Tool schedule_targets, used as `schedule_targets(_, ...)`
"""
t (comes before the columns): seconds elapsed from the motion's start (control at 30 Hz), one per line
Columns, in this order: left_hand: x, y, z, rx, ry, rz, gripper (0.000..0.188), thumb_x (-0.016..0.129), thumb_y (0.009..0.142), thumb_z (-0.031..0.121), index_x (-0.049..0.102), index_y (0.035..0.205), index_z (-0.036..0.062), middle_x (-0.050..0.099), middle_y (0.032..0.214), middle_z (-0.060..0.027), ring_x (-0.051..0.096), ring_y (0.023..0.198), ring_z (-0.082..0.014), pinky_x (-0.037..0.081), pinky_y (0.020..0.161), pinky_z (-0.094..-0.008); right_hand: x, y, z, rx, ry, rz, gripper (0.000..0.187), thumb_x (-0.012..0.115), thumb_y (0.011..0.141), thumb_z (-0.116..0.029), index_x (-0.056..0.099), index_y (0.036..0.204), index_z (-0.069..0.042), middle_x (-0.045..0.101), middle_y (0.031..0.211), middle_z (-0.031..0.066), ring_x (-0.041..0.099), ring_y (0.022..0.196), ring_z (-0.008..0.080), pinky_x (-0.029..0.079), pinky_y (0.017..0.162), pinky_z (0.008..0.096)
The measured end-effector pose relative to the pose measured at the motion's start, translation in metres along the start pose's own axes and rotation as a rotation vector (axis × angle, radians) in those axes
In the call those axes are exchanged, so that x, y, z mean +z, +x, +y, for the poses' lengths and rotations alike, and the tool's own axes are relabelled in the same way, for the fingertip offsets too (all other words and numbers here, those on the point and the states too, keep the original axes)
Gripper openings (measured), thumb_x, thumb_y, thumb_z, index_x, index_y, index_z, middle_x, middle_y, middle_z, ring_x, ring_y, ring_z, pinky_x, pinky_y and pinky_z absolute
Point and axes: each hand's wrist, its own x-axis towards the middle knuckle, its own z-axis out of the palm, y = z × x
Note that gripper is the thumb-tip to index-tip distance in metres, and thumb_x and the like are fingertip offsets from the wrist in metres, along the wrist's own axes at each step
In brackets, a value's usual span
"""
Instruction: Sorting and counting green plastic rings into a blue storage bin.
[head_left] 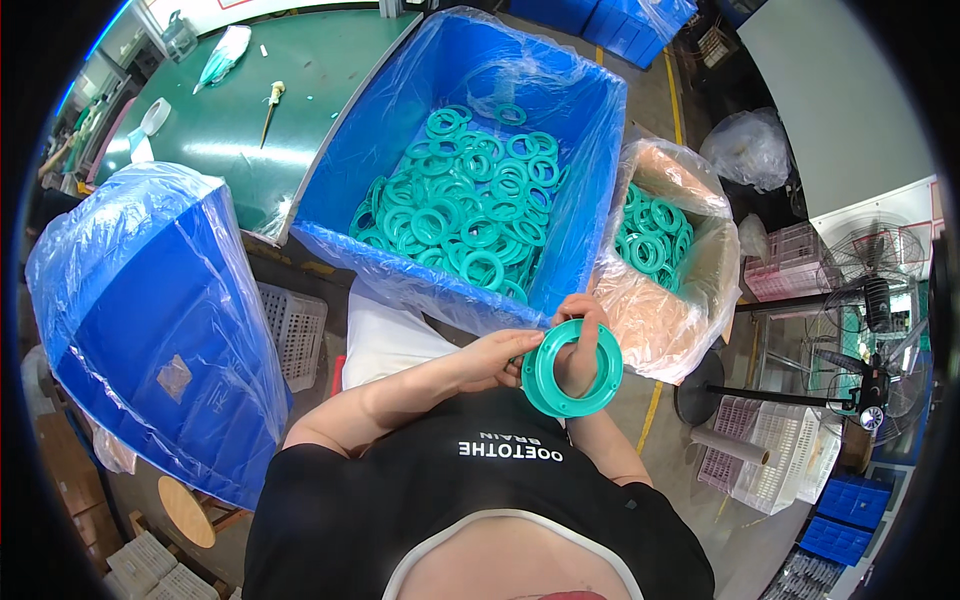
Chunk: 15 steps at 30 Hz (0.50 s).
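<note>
A teal plastic ring [544, 385] with small lugs on its inner edge is held in front of my chest. My left hand [492, 360] pinches its left rim between thumb and fingers. My right hand [580, 345] reaches through the hole from behind, its fingers curled over the upper rim. Just beyond my hands stands a large blue bin [590, 150] lined with clear plastic, holding a heap of similar rings [430, 226]. To its right, a carton [650, 325] lined with clear plastic holds more teal rings [645, 252].
At the left stands another plastic-covered blue bin [150, 340], with a grey crate [295, 335] beside it. A green table [300, 80] at the far left bears a tape roll [156, 116] and a brush-like tool [271, 105]. Fans [870, 385] and crates [770, 460] stand at the right.
</note>
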Motion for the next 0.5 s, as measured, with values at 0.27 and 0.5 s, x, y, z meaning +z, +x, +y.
schedule_targets(0.27,-0.008,-0.002,-0.006,0.182,0.325,0.163,0.029,0.049,0.096,0.029,0.056,0.112,0.0057,0.051,0.073,0.0046,0.045,0.064,-0.0015,0.033,0.049,-0.0194,0.002,-0.008,0.015,0.162,-0.018,0.089,0.027,0.042,0.097,-0.025,0.052,0.082,-0.004,0.048,0.078,0.0012,0.043,0.066,0.0063,0.035,0.059,0.0231)
schedule_targets(0.5,-0.028,-0.001,-0.006,0.65,1.338,0.553,0.019,0.054,0.091,0.019,0.057,0.097,0.0013,0.062,0.081,-0.0128,0.06,0.073,-0.0276,0.045,0.064,-0.04,0.016,-0.003,0.009,0.309,-0.04,0.113,0.025,0.048,0.095,-0.027,0.056,0.085,-0.006,0.053,0.076,0.0005,0.046,0.064,0.0046,0.035,0.055,0.0206)
